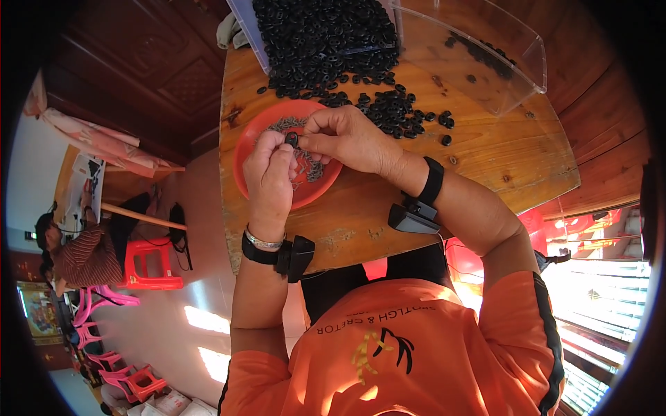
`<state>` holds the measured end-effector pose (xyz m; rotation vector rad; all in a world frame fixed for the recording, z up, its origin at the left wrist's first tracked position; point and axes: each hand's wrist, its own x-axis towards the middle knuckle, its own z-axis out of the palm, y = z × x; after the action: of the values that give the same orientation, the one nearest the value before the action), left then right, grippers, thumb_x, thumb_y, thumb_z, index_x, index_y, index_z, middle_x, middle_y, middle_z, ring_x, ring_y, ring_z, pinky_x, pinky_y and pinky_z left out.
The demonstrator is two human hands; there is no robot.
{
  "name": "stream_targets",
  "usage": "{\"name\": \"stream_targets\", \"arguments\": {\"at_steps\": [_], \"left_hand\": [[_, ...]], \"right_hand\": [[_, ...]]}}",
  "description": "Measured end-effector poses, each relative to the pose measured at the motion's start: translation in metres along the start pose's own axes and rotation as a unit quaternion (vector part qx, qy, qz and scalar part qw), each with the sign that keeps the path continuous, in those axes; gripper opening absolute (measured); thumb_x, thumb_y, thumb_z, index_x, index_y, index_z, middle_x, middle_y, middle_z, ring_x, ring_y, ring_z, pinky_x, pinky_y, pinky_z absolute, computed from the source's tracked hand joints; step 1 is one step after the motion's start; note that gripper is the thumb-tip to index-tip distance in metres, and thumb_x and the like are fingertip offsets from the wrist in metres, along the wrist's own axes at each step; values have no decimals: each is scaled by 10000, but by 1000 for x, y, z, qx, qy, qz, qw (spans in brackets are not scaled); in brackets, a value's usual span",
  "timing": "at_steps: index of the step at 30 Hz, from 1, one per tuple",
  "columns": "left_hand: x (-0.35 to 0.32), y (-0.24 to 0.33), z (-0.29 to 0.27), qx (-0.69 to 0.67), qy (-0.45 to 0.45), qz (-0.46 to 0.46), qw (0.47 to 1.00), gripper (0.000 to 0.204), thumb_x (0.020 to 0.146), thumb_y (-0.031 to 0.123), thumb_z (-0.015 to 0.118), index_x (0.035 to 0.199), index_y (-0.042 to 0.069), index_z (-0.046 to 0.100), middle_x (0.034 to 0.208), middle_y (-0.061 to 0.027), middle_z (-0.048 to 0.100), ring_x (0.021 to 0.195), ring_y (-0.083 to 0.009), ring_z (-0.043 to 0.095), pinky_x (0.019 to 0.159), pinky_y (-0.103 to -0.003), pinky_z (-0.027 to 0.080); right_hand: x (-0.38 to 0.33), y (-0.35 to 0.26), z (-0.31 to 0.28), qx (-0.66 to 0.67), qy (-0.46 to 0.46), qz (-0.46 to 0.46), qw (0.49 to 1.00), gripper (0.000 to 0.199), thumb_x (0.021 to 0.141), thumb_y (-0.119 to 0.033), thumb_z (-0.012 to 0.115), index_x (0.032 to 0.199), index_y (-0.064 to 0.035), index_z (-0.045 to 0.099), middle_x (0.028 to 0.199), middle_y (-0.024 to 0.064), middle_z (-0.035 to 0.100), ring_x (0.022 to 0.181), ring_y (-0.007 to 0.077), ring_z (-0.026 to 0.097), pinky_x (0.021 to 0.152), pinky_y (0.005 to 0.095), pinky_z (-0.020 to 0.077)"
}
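Over a red plastic bowl (244, 179), my left hand (269, 182) pinches a small black oval plastic piece (291, 139) with an opening in it, between thumb and forefinger. My right hand (355, 142) comes in from the right, its thumb and fingers pressed together close beside that piece. Whatever its fingertips hold is too small or hidden to make out. In the bowl lie many small grey metal pieces (316, 171), thin and short, partly covered by my hands. Loose black plastic pieces (392, 111) lie on the table just beyond my right hand.
A bin (246, 31) tipped toward me spills a big heap of black pieces (326, 41) onto the wooden table (499, 149). A clear plastic box (541, 66) with some black pieces stands at the far right. Another person (87, 256) sits off left, near red stools (149, 263).
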<state>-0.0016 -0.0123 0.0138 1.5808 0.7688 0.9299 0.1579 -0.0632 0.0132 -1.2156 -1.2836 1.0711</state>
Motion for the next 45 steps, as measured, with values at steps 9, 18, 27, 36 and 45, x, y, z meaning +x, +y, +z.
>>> {"name": "stream_targets", "arguments": {"at_steps": [9,18,27,36,45], "left_hand": [[0,-2,-2,-8,23,18,1000,93,851,63,466,842,2,536,648,-8,514,563,-61,452,501,-211,388],[-1,-1,1,21,16,28,999,96,856,61,458,842,1,533,645,1,491,566,-57,449,503,-212,388],[0,-3,-2,-8,-1,15,1000,95,874,74,460,870,7,528,670,6,505,583,-44,449,510,-197,386],[-3,7,-3,-8,-34,24,999,101,875,83,470,868,10,540,695,-7,544,600,-44,461,531,-192,391],[1,7,-11,-2,-35,13,999,88,869,79,484,854,12,539,649,10,492,587,-47,445,525,-198,381]], "right_hand": [[-2,0,4,40,12,-12,999,137,877,-130,606,804,-14,602,712,16,613,649,66,590,597,203,496],[-2,1,7,26,29,-3,999,136,875,-117,605,787,-14,600,712,22,619,653,70,598,592,209,503],[-3,1,8,29,-11,-24,999,123,847,-92,647,779,2,606,727,31,634,654,82,599,615,216,509],[-2,4,7,37,-12,-119,992,345,794,-4,674,1102,-18,521,772,11,603,727,68,585,663,202,490],[0,2,3,110,-48,-50,991,324,784,15,671,1088,-32,570,750,-12,578,669,51,552,612,188,469]]}}
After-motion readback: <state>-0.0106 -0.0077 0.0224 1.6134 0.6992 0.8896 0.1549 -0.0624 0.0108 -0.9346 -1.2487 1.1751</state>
